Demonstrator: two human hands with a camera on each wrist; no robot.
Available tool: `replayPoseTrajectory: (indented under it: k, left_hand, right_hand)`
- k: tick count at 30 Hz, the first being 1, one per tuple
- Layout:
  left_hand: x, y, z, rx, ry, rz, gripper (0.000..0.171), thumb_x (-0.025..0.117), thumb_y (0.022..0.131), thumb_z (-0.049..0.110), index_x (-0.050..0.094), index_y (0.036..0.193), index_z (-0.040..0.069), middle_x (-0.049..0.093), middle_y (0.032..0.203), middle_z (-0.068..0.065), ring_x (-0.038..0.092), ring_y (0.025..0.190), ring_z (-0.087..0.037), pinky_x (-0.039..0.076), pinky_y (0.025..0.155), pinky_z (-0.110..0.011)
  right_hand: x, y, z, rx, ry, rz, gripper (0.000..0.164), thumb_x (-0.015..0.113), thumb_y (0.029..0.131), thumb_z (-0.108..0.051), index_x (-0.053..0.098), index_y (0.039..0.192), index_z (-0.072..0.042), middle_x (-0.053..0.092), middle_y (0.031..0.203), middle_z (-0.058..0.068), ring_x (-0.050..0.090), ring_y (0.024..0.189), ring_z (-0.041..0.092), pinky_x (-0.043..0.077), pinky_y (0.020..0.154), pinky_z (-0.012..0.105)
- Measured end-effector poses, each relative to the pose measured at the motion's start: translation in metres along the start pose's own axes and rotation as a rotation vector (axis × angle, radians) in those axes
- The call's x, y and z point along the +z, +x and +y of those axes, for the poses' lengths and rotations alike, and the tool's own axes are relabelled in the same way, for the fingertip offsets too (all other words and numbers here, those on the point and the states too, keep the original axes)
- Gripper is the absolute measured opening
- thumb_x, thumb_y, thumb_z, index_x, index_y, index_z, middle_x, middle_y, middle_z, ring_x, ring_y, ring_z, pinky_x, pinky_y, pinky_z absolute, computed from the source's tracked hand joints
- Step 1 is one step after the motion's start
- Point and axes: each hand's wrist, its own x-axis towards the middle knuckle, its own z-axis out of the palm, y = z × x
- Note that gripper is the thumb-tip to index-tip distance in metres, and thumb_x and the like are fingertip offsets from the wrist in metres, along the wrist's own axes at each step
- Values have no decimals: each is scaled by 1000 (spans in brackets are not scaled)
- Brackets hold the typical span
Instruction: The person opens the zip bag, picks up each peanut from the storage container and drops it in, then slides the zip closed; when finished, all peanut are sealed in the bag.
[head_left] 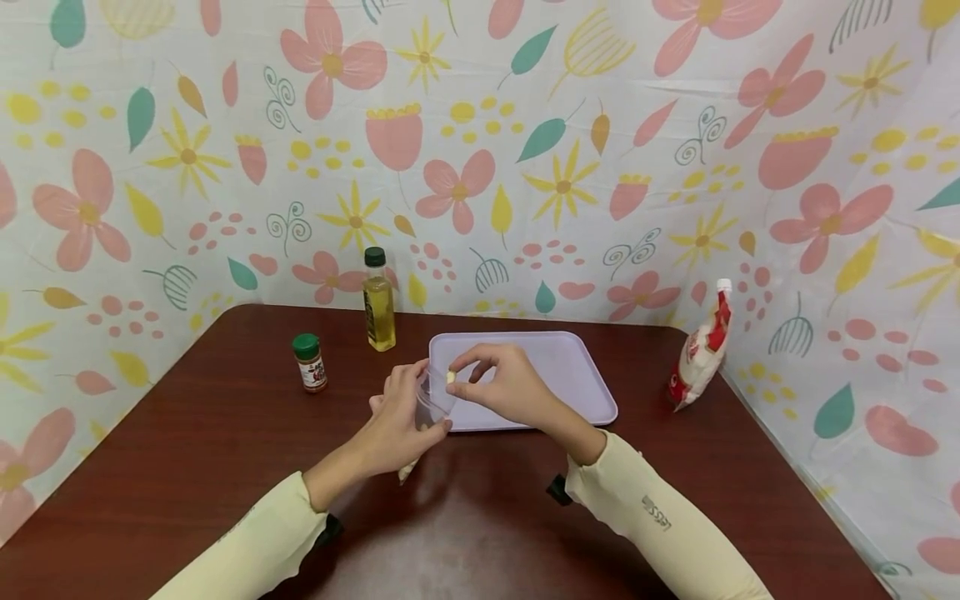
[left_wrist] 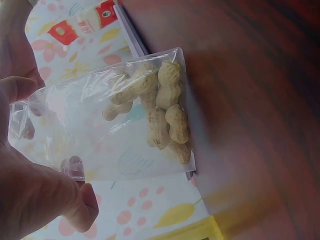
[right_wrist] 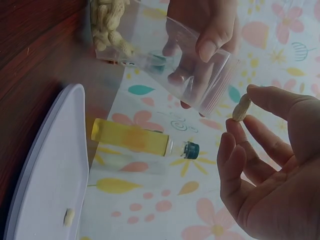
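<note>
My left hand [head_left: 401,417] grips a clear zip bag [left_wrist: 100,135] near its top, and the bag hangs over the table with several unshelled peanuts [left_wrist: 167,107] gathered at its bottom. Beside the bag's mouth, my right hand [head_left: 510,385] pinches a single peanut [right_wrist: 242,108] between thumb and fingertips. In the right wrist view another peanut [right_wrist: 69,217] lies on the pale lilac tray [right_wrist: 45,175]. In the head view the right hand and forearm hide part of that tray.
An oil bottle [head_left: 380,308] with a dark green cap and a green-lidded spice jar [head_left: 311,365] stand at the back left. A red and white spouted pouch [head_left: 701,350] stands right of the tray. A floral cloth [head_left: 465,167] hangs behind the brown table [head_left: 187,450].
</note>
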Motion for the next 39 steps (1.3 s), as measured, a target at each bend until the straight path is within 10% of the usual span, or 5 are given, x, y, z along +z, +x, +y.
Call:
replayPoseTrajectory:
  k: [16,26,39]
  left_hand:
    - [-4,-1,-1,-14,6,5,87,75,83,29,27,149,0,35,138,-19,39,122,-29,24,79,-44]
    - [-5,-6,0,-7,29,52,87,77,80,27,29,147,-1,38,136,-19,40,121,-30,24,81,-46]
    - [-7,-8,-2,11,63,72,85,79,79,23,33,146,-1,43,130,-18,44,115,-28,25,80,-46]
  right_hand:
    - [-4,0,11,50,4,27,16,77,87,-22,76,101,-13,72,106,-1,66,80,15,53,63,33]
    - [-12,17,74,240,36,51,13,75,88,-12,76,98,-4,73,106,11,70,80,33,54,67,34]
    - [-19,58,138,373,-280,-52,27,73,88,-14,72,111,0,71,110,13,62,109,34,47,93,46]
